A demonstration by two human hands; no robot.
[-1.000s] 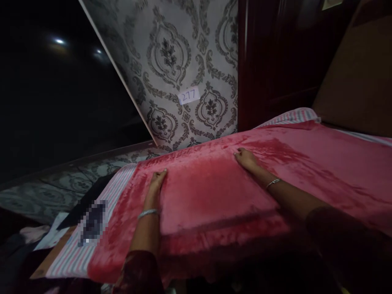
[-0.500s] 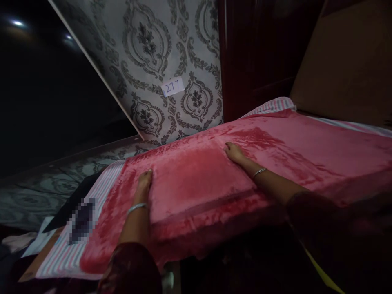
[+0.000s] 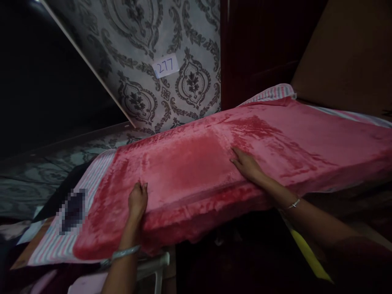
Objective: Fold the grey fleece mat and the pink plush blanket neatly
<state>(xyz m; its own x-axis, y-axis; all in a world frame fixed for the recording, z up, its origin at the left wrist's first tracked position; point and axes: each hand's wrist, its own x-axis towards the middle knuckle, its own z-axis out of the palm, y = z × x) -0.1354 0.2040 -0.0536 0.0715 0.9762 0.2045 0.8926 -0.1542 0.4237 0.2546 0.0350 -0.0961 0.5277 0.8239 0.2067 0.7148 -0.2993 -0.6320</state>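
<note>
A red velvet cloth (image 3: pixel 275 139) lies spread over a raised flat surface, with a folded layer of it (image 3: pixel 190 163) on top near the front. My left hand (image 3: pixel 137 200) rests on the left edge of that folded layer, fingers together and flat. Palm down on the layer's right edge lies my right hand (image 3: pixel 246 163), fingers stretched out. Both wrists wear thin bangles. Neither hand holds anything.
A pink and white striped sheet (image 3: pixel 92 175) shows under the red cloth at the left and far right. A grey patterned panel (image 3: pixel 171 36) with a paper tag reading 277 leans behind. Dark wood furniture (image 3: pixel 260 45) stands at the back. A white plastic frame (image 3: pixel 153 265) sits below.
Both hands have slid back toward me along the folded layer's edges. The view has shifted down and to the right.
</note>
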